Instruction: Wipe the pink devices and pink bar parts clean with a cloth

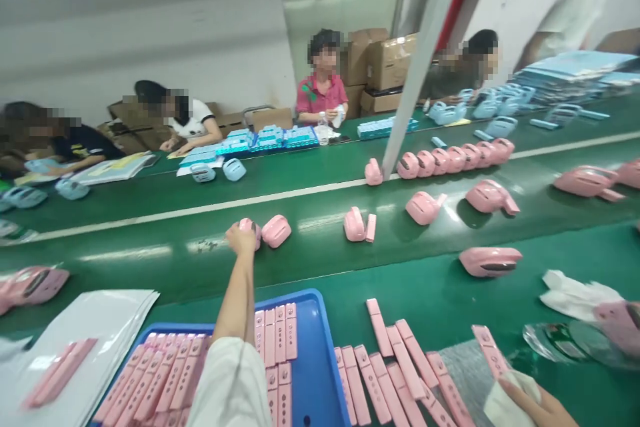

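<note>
My left hand [241, 238] reaches out over the blue tray [313, 353] to the green conveyor belt [150, 240] and is closed on a pink rounded device [251, 225]. A second pink device [276, 230] lies right beside it. My right hand [537, 407] is at the bottom right edge, its fingers closed on a white cloth [507, 400]. One pink flat strip [489, 350] lies just above that hand. Several more pink strips [395, 367] lie on the table between my hands.
The blue tray holds rows of pink strips [165, 377]. More pink devices [453, 160] ride the belt, and a white bag [95, 327] lies at left. Across the belt sit several people [323, 90] with light blue parts [270, 139]. A slanted white post [425, 60] crosses the belt.
</note>
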Demonstrator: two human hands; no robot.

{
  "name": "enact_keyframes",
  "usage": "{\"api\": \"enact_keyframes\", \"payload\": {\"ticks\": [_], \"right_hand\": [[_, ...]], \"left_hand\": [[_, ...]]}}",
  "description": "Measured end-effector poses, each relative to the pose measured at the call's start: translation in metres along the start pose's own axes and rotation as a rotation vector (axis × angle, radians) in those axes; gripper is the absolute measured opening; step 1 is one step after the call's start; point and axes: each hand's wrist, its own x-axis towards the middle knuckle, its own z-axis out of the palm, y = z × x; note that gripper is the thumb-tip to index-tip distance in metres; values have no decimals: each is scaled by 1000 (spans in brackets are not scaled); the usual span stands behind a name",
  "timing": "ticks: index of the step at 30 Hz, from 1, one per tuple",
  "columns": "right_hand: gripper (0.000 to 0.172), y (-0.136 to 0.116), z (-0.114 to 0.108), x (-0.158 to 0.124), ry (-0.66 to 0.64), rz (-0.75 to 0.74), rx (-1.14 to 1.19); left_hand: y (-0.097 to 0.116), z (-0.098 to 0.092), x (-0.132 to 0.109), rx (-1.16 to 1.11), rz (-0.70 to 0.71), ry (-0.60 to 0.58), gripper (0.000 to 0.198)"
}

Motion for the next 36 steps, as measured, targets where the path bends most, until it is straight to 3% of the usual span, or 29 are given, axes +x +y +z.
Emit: {"api": "enact_keyframes", "payload": {"ticks": [2,7,11,15,19,22,26,29,31,33,36], "right_hand": [[43,-13,6,14,-88,19,-19],[45,-62,35,43,-137,-100,-108],[43,-82,53,63,-197,-189,-156],[46,-76,67,89,-157,-222,-154],[36,-88,85,109,-246,-293,-226],[16,-124,114,115,-317,-303,-243],[11,-189,185,110,-434,-295,-141],[26,-226,239,96,-550,-283,4],[33,-237,260,82,-615,-244,106],[32,-236,268,68,-664,-179,195],[26,-221,259,48,-706,-57,314]], "left_hand": [[10,13,-4,21,103,-45,39],[33,47,-23,62,223,-205,37],[38,46,-44,48,261,-278,34],[29,18,-85,-64,283,-296,27],[4,-30,-164,-257,272,-266,25],[-19,-66,-230,-382,212,-249,28],[-36,-96,-295,-466,93,-258,27],[-38,-105,-324,-500,30,-240,28],[-40,-108,-337,-509,0,-206,29],[-43,-111,-346,-534,-44,-149,29],[-51,-114,-352,-581,-109,-76,28]]}}
